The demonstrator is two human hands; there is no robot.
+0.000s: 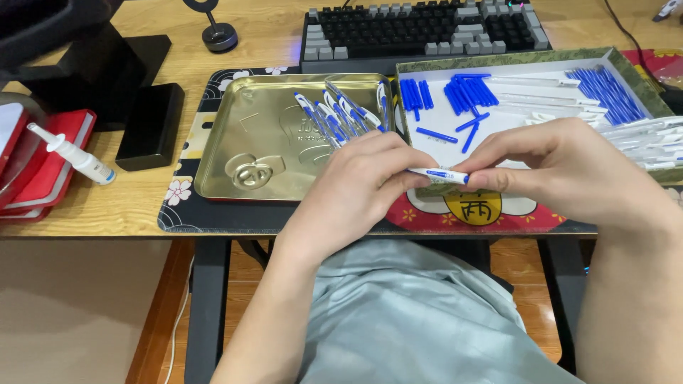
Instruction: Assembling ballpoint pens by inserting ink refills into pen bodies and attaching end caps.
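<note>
Both hands pinch one white-and-blue pen point(439, 174) between them, left hand point(356, 186) on its barrel end, right hand point(562, 167) at its blue tip; light, stiff, slick plastic, probably best gripped mid-barrel.

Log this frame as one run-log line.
left hand: holds pen | right hand: pinches same pen | tin: finished pens | box: blue caps, white barrels
</note>
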